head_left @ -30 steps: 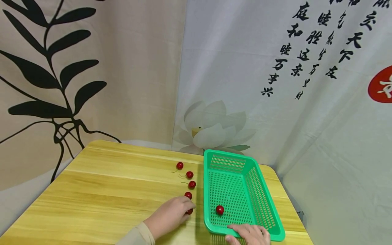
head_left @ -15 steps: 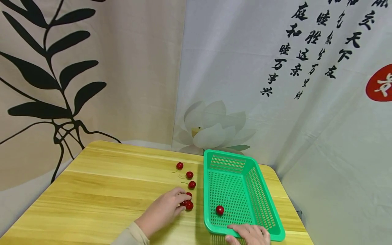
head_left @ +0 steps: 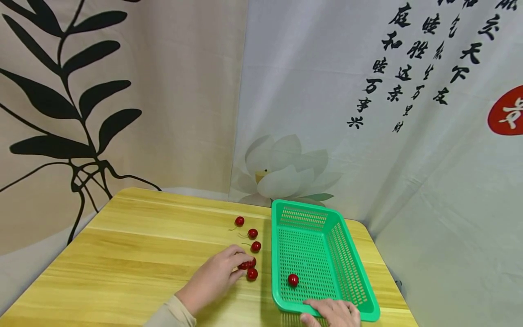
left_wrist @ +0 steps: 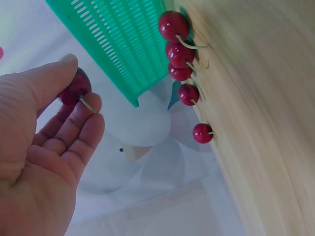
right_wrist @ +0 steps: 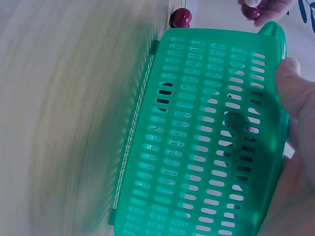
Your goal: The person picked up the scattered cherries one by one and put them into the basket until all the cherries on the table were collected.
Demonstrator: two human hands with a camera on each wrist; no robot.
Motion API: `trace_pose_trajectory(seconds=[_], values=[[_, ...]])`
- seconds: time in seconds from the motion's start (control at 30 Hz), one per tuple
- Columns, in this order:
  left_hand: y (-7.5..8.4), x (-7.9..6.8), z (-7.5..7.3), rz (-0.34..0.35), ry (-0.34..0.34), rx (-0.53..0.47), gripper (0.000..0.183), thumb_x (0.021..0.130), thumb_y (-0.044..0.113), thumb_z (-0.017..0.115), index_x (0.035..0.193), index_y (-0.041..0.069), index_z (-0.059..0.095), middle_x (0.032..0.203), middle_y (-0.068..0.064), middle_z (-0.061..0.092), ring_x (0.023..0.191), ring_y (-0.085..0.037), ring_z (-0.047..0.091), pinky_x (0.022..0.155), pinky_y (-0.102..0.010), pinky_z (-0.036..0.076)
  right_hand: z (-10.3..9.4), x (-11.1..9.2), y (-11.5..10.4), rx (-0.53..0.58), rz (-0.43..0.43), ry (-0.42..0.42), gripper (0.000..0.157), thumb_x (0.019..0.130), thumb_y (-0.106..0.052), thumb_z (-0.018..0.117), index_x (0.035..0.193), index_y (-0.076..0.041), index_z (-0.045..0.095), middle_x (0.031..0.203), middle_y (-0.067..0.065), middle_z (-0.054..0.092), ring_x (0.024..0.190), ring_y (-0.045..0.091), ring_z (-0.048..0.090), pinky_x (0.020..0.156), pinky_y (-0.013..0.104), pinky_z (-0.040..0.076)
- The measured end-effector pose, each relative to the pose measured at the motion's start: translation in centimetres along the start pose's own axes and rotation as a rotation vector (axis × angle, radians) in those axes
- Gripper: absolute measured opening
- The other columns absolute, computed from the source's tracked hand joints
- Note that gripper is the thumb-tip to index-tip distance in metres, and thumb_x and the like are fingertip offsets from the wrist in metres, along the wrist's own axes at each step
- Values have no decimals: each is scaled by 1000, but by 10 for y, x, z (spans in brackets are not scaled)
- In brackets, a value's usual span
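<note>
My left hand pinches a red cherry between thumb and fingertips, its short stem poking out over the fingers. In the left wrist view the held cherry is apart from the row of cherries on the table. Two of these, a near cherry and one just behind it, are right beside the fingertips in the head view. My right hand grips the near rim of a green slotted plastic basket, fingers over the edge and thumb outside. One cherry lies in the basket, near its left front corner.
Farther back on the wooden table, more stemmed cherries, among them the rearmost cherry, line up left of the basket. A printed cloth backdrop hangs behind the table's far edge.
My left hand has drawn a cherry up and back to the left, away from the row, uncovering the nearest cherry on the table. The right hand and basket have stayed put.
</note>
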State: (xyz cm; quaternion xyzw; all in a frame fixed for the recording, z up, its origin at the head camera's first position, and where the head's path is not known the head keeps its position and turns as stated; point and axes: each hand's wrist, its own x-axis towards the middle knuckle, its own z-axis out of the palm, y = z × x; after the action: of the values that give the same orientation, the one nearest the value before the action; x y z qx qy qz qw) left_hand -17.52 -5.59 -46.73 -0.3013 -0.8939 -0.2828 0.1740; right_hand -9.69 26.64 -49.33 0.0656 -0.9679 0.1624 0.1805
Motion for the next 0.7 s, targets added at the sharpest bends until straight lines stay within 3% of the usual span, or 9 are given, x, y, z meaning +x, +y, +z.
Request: trace_pose_trajectory(seconds=[0.37,0.7], values=[[0,4,-6,45,106,39,39,87,11,88,124,17,76,121,4,70,104,-11,72,90,-26,64,0,0,1,14,-1,-3,15,95,-58,73,105,-49,79,98,-37,66,99,9,68,97,46,33],[2,10,-12,110,185,19,42,85,9,90,124,15,76,121,3,69,97,-9,73,85,-21,63,0,0,2,9,1,-6,15,95,-59,73,104,-48,79,98,-36,66,99,8,68,97,45,33]])
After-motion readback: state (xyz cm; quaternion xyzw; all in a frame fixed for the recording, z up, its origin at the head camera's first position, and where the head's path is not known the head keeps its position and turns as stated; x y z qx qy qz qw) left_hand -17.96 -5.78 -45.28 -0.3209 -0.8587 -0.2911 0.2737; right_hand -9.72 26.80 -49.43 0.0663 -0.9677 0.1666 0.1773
